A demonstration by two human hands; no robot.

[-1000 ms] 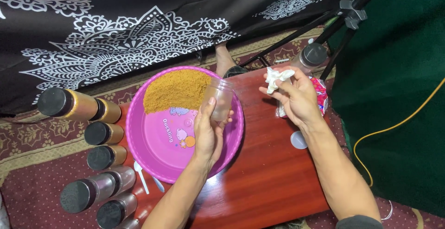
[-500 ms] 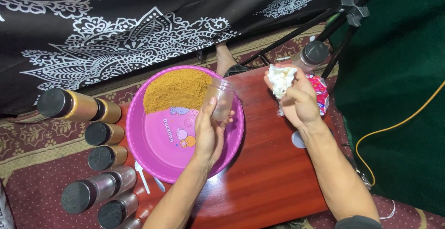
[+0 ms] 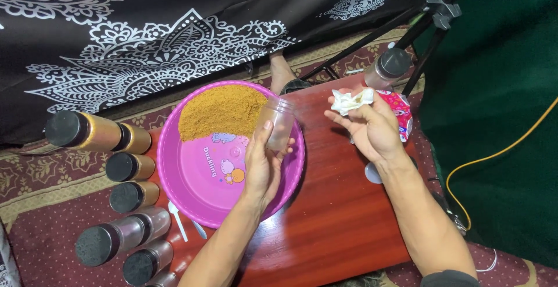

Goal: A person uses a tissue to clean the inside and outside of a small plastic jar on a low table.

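So your left hand (image 3: pixel 261 168) has its grip wrapped around a small clear jar (image 3: pixel 279 123), mouth tipped up and away from you, held over the right rim of the pink basin (image 3: pixel 174 165). Your right hand (image 3: pixel 372 130) is pinching a crumpled white tissue (image 3: pixel 351 100) in its fingertips, well apart from the jar, above the red wooden desk (image 3: pixel 337 223). Just behind that hand there's a pink packet (image 3: pixel 401 110) and a lidded jar (image 3: pixel 388 69) near the desk's far edge. Brown powder (image 3: pixel 221 110) is heaped at the basin's far side. Left of the basin, capped jars (image 3: pixel 125 168) lie in a row, so that side's crowded. Open desk sits between your forearms.
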